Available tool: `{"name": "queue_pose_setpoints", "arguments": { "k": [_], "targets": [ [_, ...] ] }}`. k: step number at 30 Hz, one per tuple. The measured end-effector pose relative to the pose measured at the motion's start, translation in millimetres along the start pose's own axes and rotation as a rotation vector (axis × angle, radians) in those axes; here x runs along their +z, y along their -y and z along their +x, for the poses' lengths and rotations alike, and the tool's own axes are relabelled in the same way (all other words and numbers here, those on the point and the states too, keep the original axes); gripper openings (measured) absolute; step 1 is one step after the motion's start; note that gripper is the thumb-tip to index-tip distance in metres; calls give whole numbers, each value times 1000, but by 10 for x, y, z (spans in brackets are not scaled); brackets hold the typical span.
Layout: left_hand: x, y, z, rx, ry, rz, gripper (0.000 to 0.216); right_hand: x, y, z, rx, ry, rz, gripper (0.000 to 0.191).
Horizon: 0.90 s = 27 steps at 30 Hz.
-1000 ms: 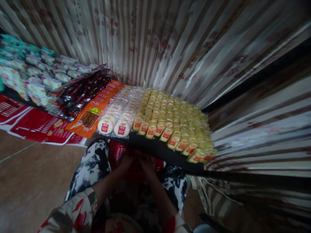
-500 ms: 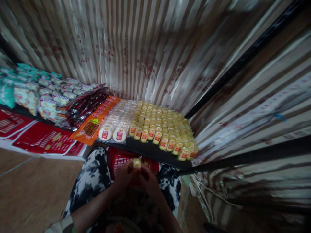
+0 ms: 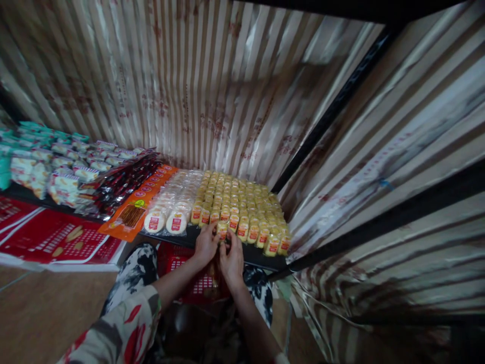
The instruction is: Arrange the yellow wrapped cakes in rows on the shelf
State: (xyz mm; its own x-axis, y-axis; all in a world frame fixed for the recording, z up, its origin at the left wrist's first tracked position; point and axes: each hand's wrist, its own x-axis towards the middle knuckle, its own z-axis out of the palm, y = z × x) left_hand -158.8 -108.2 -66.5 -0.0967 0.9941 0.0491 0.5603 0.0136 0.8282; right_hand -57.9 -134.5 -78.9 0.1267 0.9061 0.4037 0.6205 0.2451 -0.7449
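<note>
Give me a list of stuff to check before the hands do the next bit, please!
1. Yellow packet held: ok, the left hand and right hand have their fingers on it.
2. Its label facing the person: ok, the orange-red print shows.
3. Hands away from the round white packets: ok, those stand off to the left.
4. Orange bag fully on the black shelf: not ok, its near end sticks out past the edge.
5. Held packet resting on the shelf: cannot tell, the fingers hide its underside.
</note>
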Motion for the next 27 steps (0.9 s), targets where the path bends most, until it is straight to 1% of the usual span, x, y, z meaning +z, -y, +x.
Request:
{"name": "queue_pose_setpoints", "arguments": {
  "k": [4, 8, 15, 19, 23, 27],
  "targets": [
    [90, -9, 85, 23, -34, 56, 38, 93, -155, 35, -35, -16, -5, 44],
    [146, 21, 125, 43, -51, 67, 38, 147, -276, 32, -47, 3, -8, 46],
    [221, 65, 162, 88, -100, -27, 33, 181, -356, 12, -89, -16, -11, 46],
    [263, 101, 160, 95, -103, -91, 28, 208, -412, 12, -102, -6, -58, 45],
    [263, 104, 156, 128, -115, -64, 20, 207, -430, 27, -106, -20, -83, 47],
    [269, 101, 177, 173, -146, -28, 20, 205, -430, 41, -96, -51, -93, 50]
  ]
}}
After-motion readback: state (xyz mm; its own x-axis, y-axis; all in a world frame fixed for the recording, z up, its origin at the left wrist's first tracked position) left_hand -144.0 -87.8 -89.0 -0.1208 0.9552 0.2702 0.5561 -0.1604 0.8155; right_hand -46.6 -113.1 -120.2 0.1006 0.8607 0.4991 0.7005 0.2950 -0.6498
